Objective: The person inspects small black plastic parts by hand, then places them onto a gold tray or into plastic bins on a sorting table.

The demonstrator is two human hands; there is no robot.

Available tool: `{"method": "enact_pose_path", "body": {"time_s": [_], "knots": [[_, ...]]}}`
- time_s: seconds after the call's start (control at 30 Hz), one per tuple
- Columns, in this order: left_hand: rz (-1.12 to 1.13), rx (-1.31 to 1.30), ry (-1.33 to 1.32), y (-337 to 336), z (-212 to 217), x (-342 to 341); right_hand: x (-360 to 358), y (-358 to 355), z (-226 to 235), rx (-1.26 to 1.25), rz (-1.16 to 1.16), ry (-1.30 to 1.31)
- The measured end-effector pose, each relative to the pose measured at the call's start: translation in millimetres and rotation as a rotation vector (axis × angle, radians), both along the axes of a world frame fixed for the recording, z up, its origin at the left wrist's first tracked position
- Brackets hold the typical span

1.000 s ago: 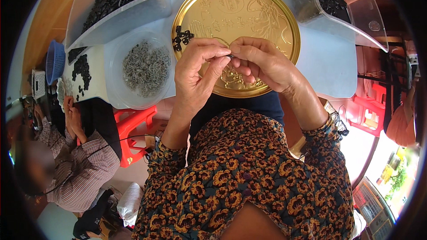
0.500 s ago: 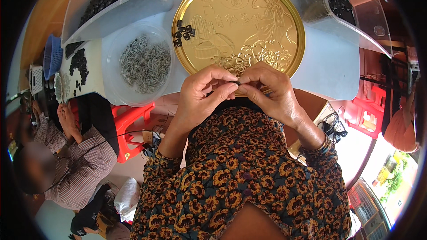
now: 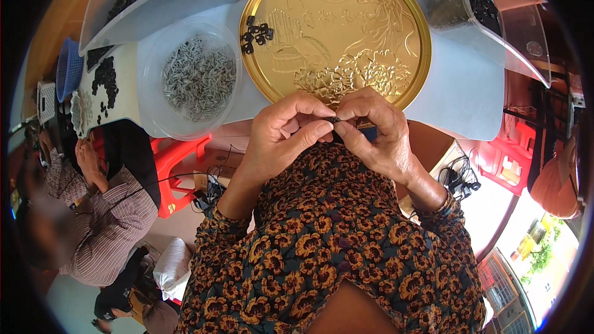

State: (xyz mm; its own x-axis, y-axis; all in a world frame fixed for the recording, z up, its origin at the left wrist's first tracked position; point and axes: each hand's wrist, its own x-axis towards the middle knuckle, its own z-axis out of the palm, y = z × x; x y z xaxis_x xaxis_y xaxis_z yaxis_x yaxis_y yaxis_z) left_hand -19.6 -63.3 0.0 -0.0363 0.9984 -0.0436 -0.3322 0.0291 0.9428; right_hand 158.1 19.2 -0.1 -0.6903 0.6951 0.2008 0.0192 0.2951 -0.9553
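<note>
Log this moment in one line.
left hand: pinching small black piece | right hand: pinching same piece | gold tray: black pieces near rim

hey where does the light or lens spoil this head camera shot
In the head view, the bright patch at right washes out white; the gold tray glints along its raised pattern; the corners fall black; the dark piece between the left hand and right hand is too small to make out.

My left hand [image 3: 288, 127] and right hand [image 3: 374, 130] pinch a small black piece [image 3: 334, 120]. From there: gold tray [image 3: 346, 34] at 12 o'clock, bowl [image 3: 151, 86] of silvery bits [image 3: 199, 79] at 10, clear bin [image 3: 444, 7] at 2.
</note>
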Motion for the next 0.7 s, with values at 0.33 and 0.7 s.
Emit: {"method": "enact_pose_path", "body": {"time_s": [0.33, 0.7], "knots": [[0.057, 0.029, -0.093, 5.0, -3.1, 0.5, -9.8, -3.6, 3.6, -0.422, -0.016, 0.135], [0.519, 0.341, 0.585, 2.0, -11.3, 10.2, -11.6, -5.6, 1.5, -0.340, -0.197, -0.005]]}}
